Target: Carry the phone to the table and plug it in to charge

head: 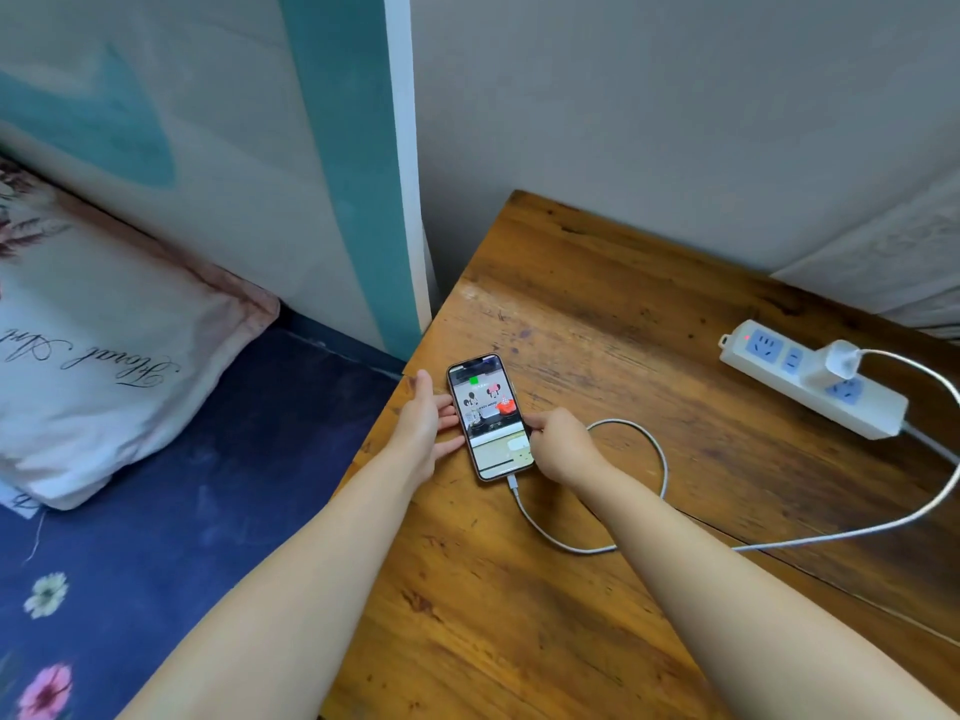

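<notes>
The phone [490, 416] lies flat and face up on the wooden table [597, 314], near the table's 9 o'clock edge, with its screen lit. A white cable [644, 444] enters the phone's bottom end at 6 o'clock, loops across the tabletop and runs to a white charger [840, 367] seated in a power strip [810, 379] at 2 o'clock from the phone. A red light shows at the strip's far end. The task therefore appears essentially complete: the phone is on the table and the cable appears seated at both ends. Whether charging has begun cannot be read from the small screen; only releasing the phone seems left.

The left hand [423, 423] rests at the phone's 9 o'clock side, fingers spread and touching its edge, not closed round it. The right hand [563, 446] sits at 3 o'clock, fingers curled with tips against the phone's edge; whether it pinches the phone cannot be told.

No containers appear in view. A pillow [104, 356] lies on a bed at 9 o'clock, well apart from the table.
</notes>
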